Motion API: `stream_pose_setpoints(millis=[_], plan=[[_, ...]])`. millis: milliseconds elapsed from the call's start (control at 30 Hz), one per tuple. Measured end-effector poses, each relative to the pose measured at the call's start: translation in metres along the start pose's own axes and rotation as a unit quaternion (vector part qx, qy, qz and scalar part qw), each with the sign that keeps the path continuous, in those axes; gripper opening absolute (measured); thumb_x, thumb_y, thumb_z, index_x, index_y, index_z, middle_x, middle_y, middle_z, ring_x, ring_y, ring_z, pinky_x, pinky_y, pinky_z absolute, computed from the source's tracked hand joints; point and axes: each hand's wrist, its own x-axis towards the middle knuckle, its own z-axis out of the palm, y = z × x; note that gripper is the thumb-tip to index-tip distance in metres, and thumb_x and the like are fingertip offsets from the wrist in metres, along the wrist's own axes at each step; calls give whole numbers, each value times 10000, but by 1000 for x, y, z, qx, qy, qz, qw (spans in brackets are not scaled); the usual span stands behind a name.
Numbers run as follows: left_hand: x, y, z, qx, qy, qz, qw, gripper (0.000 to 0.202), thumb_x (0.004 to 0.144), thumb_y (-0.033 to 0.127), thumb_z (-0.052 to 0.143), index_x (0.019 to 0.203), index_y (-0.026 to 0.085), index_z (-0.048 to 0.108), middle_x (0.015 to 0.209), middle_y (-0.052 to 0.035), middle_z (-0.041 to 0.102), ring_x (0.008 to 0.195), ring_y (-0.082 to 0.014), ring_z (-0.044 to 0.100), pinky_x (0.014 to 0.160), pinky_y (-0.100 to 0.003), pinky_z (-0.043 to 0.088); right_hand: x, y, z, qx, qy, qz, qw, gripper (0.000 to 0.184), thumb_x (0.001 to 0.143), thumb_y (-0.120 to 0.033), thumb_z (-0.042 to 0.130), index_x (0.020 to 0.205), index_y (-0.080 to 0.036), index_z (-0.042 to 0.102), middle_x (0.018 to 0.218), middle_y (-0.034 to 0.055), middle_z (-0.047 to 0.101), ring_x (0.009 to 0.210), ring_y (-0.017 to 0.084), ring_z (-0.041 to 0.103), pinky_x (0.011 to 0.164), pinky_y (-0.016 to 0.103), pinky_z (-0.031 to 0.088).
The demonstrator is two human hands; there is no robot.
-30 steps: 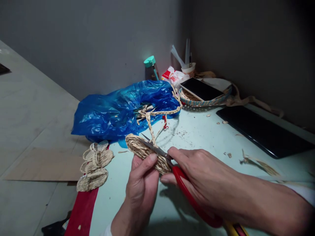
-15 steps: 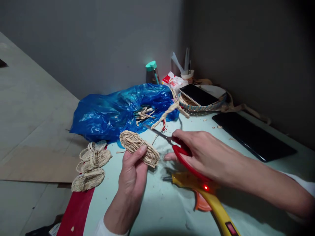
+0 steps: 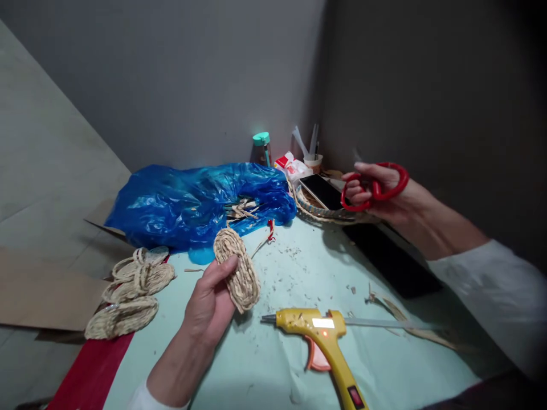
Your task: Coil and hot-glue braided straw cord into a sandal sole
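My left hand (image 3: 209, 302) grips a flat oval sole of coiled straw braid (image 3: 237, 270), thumb pressed on its upper face. At the right, my right hand (image 3: 380, 185) is raised above the table with red-handled scissors (image 3: 395, 179) in its fingers. The blades are mostly hidden or blurred. Below the sole, a yellow glue gun (image 3: 307, 322) lies on the table with its red light on and a clear glue stick in its back. Several small woven straw sandals (image 3: 123, 316) lie at the table's left edge.
A blue plastic bag (image 3: 171, 199) with straw pieces lies at the back. Behind it stand a teal-lidded jar (image 3: 261, 149) and a cup (image 3: 314, 162). A phone (image 3: 325, 192) rests on a woven basket. A black flat panel (image 3: 393, 265) and straw strips (image 3: 395, 310) are at the right.
My right hand has moved up and right with the scissors, away from the sole. The straw braid that hung near the blades is gone from there. The sole has turned more upright.
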Motion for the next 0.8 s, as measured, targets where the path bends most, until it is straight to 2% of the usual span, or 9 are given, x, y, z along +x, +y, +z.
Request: stream_pose_setpoints(millis=[167,267,333,433,500,567,633,800], plan=[[-3,-2,0,18,-20,-15,1000,233,648,70,818,871,87,753,776,-89,769,639,-170,699,593,-236,590,-5,18,-9,88,-62,79,991,542,962,-463,365,597,-121,574,562,-36,539,546,68,575,425,230,283],[-5,-3,0,36,-32,-19,999,250,616,87,852,849,72,762,763,-99,774,621,-166,691,568,-225,576,-15,18,-3,123,-77,98,985,371,943,-457,526,751,-156,626,612,-59,498,526,46,508,435,197,310],[-7,-3,1,36,-32,-18,999,238,612,86,849,834,75,762,740,-88,767,603,-160,682,557,-225,573,-27,12,8,133,-90,97,982,289,906,-475,643,865,-190,618,633,-60,464,511,70,470,425,195,340],[-13,-3,5,11,-13,-22,1000,210,631,56,801,835,85,760,755,-93,767,615,-171,688,577,-255,590,-54,-4,32,109,-138,71,982,337,894,-532,677,967,-221,571,637,-66,451,486,95,416,427,228,335],[-16,-4,7,-17,4,-21,1000,197,650,30,762,835,94,755,785,-100,772,663,-190,708,623,-286,609,-72,-16,48,60,-174,41,982,369,806,-444,803,983,-218,571,714,-55,500,562,102,431,498,238,355],[-18,-5,9,-48,9,-17,999,174,656,24,751,809,107,742,791,-94,773,703,-203,719,651,-296,613,-87,-25,62,-36,-209,-47,976,339,850,-434,754,1009,-218,547,777,-38,532,659,134,472,606,271,407],[-18,-6,8,-69,-3,-14,997,170,651,37,771,789,128,729,780,-74,769,717,-201,719,656,-282,602,-99,-29,73,-90,-235,-98,963,331,874,-447,715,1016,-213,530,861,-10,558,739,161,499,676,298,430],[-16,-11,3,-64,-54,-7,996,281,583,91,853,818,171,720,810,-44,777,741,-213,718,718,-311,591,-112,-23,89,-145,-272,-133,942,338,882,-402,691,1073,-186,514,1015,68,563,891,230,524,773,376,452]])
